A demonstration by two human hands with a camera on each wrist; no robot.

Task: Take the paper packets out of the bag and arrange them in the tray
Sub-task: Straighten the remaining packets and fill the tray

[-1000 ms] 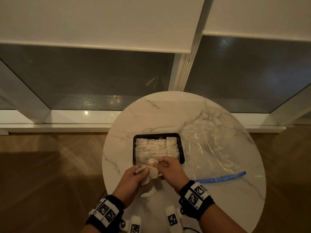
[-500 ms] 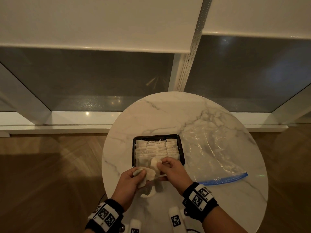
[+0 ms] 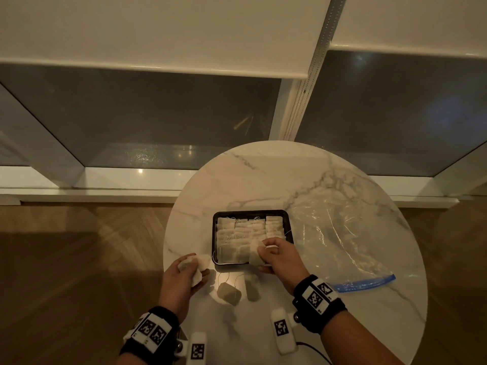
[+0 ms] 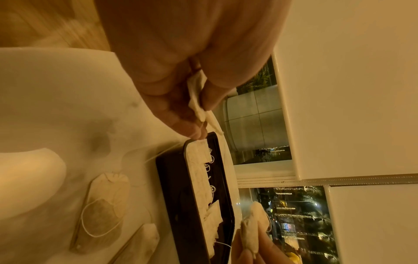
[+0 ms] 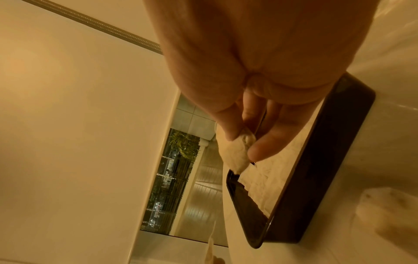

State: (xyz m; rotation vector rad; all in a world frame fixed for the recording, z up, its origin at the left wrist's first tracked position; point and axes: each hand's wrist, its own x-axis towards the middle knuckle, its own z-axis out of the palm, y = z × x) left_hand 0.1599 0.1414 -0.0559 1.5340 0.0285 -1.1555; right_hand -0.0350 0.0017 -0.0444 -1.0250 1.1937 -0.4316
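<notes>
Pinching a packet [image 3: 255,255] between thumb and fingers, the right hand [image 3: 280,260] sits at the lower right corner of the tray [image 3: 251,213], just below centre of the head view. In the right wrist view the same packet [image 5: 236,151] hangs from the fingertips [image 5: 260,151] over the near rim of the tray [image 5: 316,160], its lower end close to the packets already inside; whether it touches them cannot be told.

Left of the tray, the left hand [image 3: 181,279] curls round a small bunch of packets [image 3: 195,267], held off the tray. The left wrist view shows that hand [image 4: 181,71] clamping the bunch [image 4: 196,96] between thumb and fingers, with a thin string trailing down toward the corner of the tray [image 4: 172,187].

The black tray is nearly filled with rows of pale packets [image 3: 247,234] lying overlapped, loose strings showing along its upper edge. Two more packets lie on the table [image 3: 263,175] below the tray, between the two hands: a darker one [image 3: 228,293] with its string looped beside it, and a paler one [image 3: 251,287] just to its right. They also show in the lower left of the left wrist view [image 4: 101,210].

To the right of the tray lies the clear bag [image 3: 340,238], flat and crumpled on the round marble table, its blue zip strip at the lower right. Both wrists wear black bands with black-and-white markers.
</notes>
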